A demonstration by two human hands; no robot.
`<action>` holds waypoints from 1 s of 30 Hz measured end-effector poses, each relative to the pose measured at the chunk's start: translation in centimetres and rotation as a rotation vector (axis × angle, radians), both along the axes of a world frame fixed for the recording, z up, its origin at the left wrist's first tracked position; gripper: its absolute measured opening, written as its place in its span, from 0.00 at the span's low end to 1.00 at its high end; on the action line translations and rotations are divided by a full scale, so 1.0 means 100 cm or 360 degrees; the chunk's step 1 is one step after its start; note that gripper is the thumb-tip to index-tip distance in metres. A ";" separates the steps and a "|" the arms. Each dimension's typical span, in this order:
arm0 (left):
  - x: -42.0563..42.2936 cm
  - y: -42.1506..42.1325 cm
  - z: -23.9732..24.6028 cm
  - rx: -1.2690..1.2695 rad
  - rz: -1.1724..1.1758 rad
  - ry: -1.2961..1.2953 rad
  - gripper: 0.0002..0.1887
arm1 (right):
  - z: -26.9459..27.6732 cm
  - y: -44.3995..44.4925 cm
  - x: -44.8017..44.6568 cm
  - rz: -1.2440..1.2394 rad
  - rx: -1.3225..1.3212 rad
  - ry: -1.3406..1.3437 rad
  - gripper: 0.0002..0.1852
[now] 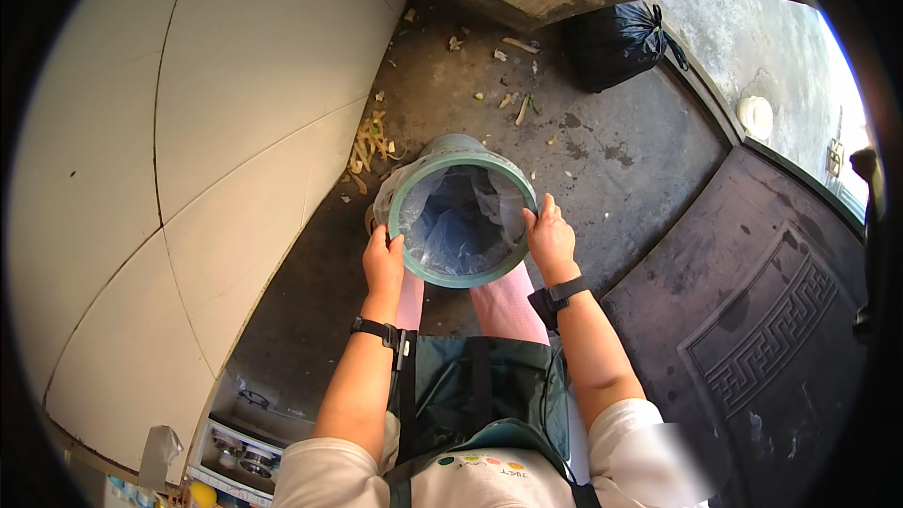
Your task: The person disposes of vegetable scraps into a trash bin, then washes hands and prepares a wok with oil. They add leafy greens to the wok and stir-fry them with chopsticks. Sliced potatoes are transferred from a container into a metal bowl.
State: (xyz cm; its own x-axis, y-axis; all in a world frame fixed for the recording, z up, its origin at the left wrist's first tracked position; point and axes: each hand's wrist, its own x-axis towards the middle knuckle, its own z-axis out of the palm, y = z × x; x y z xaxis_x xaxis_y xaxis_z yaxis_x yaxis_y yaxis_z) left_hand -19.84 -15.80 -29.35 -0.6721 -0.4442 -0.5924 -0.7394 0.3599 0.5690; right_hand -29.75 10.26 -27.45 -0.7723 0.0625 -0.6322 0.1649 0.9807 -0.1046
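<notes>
A green plastic trash bin (462, 281) is held in front of my legs, its round mouth facing up towards me. A clear plastic liner (458, 236) lines the inside and hangs over the outside below the rim ring. My left hand (383, 264) grips the ring at its left side, thumb on top. On the right side, my right hand (550, 234) holds the rim with the thumb over it and the other fingers against the outer side. Inside the bin only the liner shows; the bottom is hard to make out.
Vegetable peelings (370, 141) lie on the dirty floor along the tiled wall (247, 85). A tied black garbage bag (614, 49) stands near the doorway. A dark patterned mat (748, 324) is on the right. Low at left is a shelf (240, 462) with jars.
</notes>
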 end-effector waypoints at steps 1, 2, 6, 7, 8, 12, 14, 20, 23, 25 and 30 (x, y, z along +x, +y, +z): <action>-0.005 0.000 0.002 -0.0066 -0.0091 0.0025 0.14 | -0.006 0.000 -0.001 0.0046 -0.0024 0.0000 0.21; -0.009 -0.001 0.004 -0.0118 -0.0171 -0.0023 0.13 | -0.011 0.000 -0.001 0.0098 -0.0057 0.0005 0.20; -0.025 -0.002 0.007 -0.0311 -0.0448 -0.0253 0.12 | -0.026 -0.003 0.000 0.0031 -0.0003 -0.0123 0.16; -0.028 -0.002 0.006 -0.0362 -0.0518 -0.0347 0.12 | -0.029 -0.005 0.000 0.0005 0.0011 -0.0146 0.16; -0.031 -0.002 0.004 -0.0392 -0.0555 -0.0428 0.12 | -0.032 -0.007 0.000 -0.0030 0.0026 -0.0199 0.16; -0.043 -0.001 -0.011 -0.0377 -0.0567 -0.0665 0.13 | -0.035 -0.011 -0.006 -0.0086 0.0057 -0.0263 0.17; -0.044 -0.004 -0.011 -0.0261 -0.0478 -0.0654 0.16 | -0.026 -0.011 -0.013 -0.0031 0.0035 -0.0333 0.19; -0.009 0.007 0.019 -0.0260 0.0075 -0.0472 0.42 | 0.018 -0.035 -0.058 0.0283 0.0009 0.0238 0.33; 0.017 0.042 0.015 0.0418 0.0614 -0.0955 0.42 | 0.011 -0.077 -0.072 0.0563 -0.0429 0.0626 0.29; 0.029 0.062 0.000 0.0722 0.0884 -0.1031 0.38 | -0.004 -0.100 -0.074 0.0785 -0.0451 0.0648 0.28; 0.040 0.063 -0.027 0.0581 0.0690 -0.1080 0.31 | -0.033 -0.109 -0.073 0.0753 -0.0395 0.0280 0.27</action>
